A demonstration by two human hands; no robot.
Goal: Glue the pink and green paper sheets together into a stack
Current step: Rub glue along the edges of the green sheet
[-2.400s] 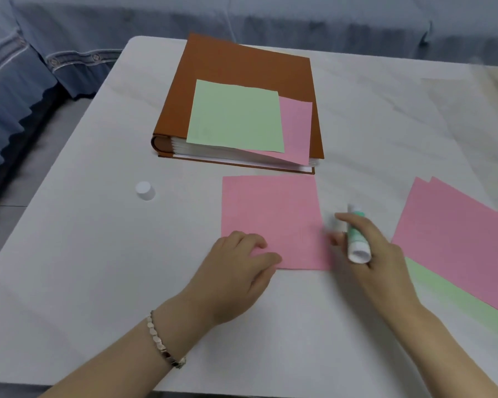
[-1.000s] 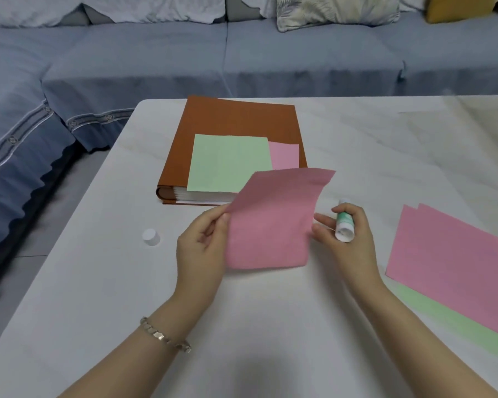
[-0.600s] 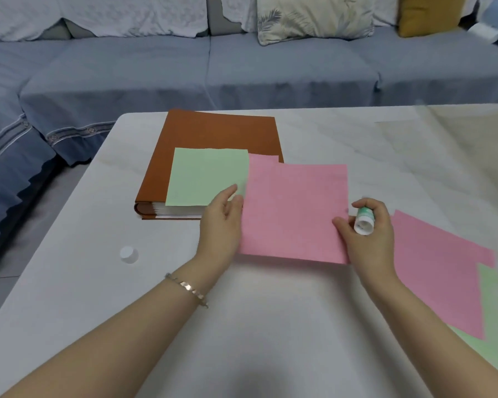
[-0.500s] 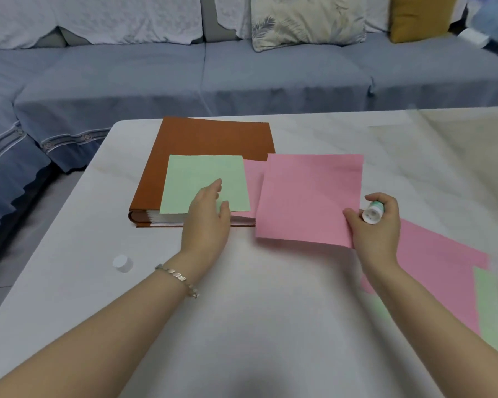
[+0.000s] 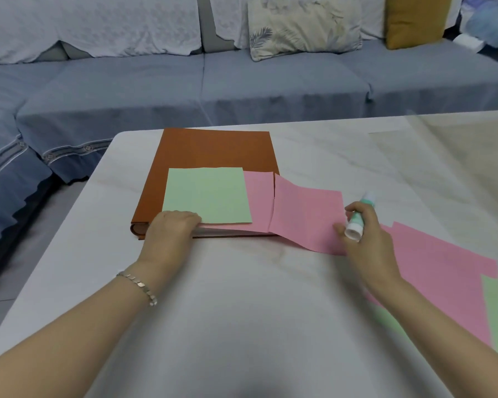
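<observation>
The left hand (image 5: 170, 228) lies on the near left corner of the green sheet (image 5: 207, 193), fingers curled over that corner and the book's near edge; I cannot tell whether they pinch the paper or only press it. The green sheet sits flat on the brown book (image 5: 213, 147), and under it a second pink sheet (image 5: 258, 202) sticks out to the right. The right hand (image 5: 365, 234) grips the glue stick (image 5: 357, 222) in curled fingers, and its thumb touches the right edge of the pink sheet (image 5: 305, 216). That sheet slopes from the book's right edge down to the table (image 5: 242, 326), its left edge overlapping the second pink sheet. A pile (image 5: 443, 268) of pink and green paper lies on the table, right of the right hand
</observation>
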